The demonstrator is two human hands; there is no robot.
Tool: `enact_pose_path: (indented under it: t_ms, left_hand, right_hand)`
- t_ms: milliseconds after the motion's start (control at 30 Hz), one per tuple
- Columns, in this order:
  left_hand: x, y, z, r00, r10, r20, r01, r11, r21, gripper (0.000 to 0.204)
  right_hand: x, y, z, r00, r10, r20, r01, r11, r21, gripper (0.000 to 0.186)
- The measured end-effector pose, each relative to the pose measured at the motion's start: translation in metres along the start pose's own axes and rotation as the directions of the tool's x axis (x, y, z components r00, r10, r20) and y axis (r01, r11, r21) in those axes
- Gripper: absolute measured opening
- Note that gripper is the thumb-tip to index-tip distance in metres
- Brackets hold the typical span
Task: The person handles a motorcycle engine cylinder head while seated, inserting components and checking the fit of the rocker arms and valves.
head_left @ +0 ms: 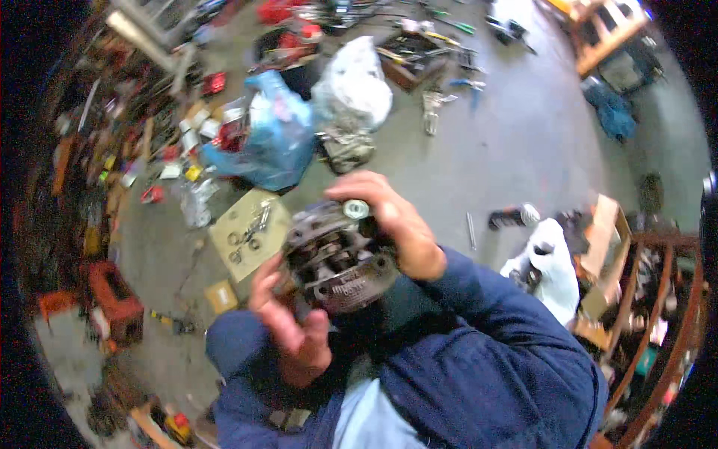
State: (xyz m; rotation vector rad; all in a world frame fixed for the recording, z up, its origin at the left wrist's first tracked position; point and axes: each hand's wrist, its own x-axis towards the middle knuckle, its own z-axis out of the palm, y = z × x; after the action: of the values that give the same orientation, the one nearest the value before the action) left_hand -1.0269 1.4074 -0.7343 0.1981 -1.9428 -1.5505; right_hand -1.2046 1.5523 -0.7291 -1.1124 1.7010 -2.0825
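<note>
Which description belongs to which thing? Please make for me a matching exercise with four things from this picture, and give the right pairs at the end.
Things
1. Round metal part
2. Square sheet
3. Large bag just beyond the sheet
4. Cylinder lying on the floor

Descriptions
A. Dark, with a pale end
B. Between the left hand and the right hand
C. Blue
D. Beige, with small metal pieces on it

Pairs: 1-B, 2-D, 3-C, 4-A
</note>
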Motion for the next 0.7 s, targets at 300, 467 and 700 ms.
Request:
enact_pose_path:
  t_ms: [300, 467, 700]
  left_hand:
    - [0.105, 0.006, -0.052, 0.784, -0.091, 0.614, -0.076, 0.968, 0.24, 0.078]
    - [0.069, -0.022, -0.082, 0.819, -0.169, 0.548, 0.144, 0.986, 0.089, 0.049]
    - [-0.011, -0.018, -0.059, 0.949, -0.272, -0.159, 0.282, 0.958, 0.044, 0.05]
  right_hand:
    - [0.009, 0.039, 0.022, 0.975, 0.198, 0.105, -0.224, 0.872, 0.436, 0.049]
    - [-0.077, 0.127, -0.108, 0.845, 0.403, -0.352, -0.505, 0.817, -0.278, 0.024]
    - [-0.232, 0.172, -0.127, 0.634, 0.742, -0.218, -0.496, 0.174, -0.851, 0.016]
